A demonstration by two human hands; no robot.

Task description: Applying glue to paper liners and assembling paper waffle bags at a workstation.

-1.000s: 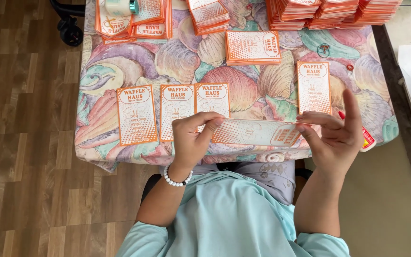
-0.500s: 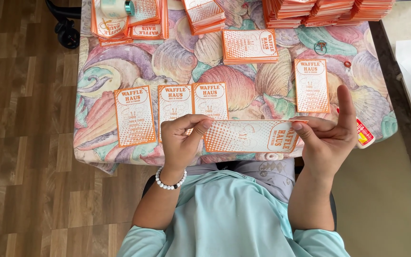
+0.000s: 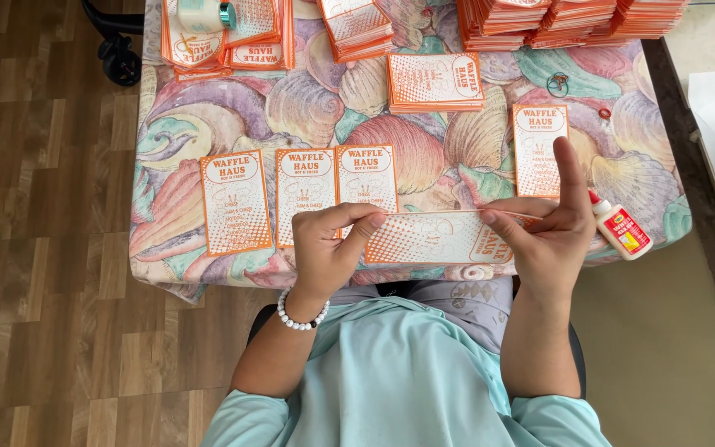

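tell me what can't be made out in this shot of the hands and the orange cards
Head view only.
- Ends of the held card: covered by the left hand and right hand.
- Its underside: faces away from the camera.
- Stacks of orange cards: cut off by the top edge, so their count is unclear.
- Small bottle at top left: cut off by the top edge.
- Glue bottle: its tip lies behind the right hand.

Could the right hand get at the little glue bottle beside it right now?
Probably yes: the glue bottle lies uncovered just beside the right hand, though that hand is pinching the orange paper sleeve.
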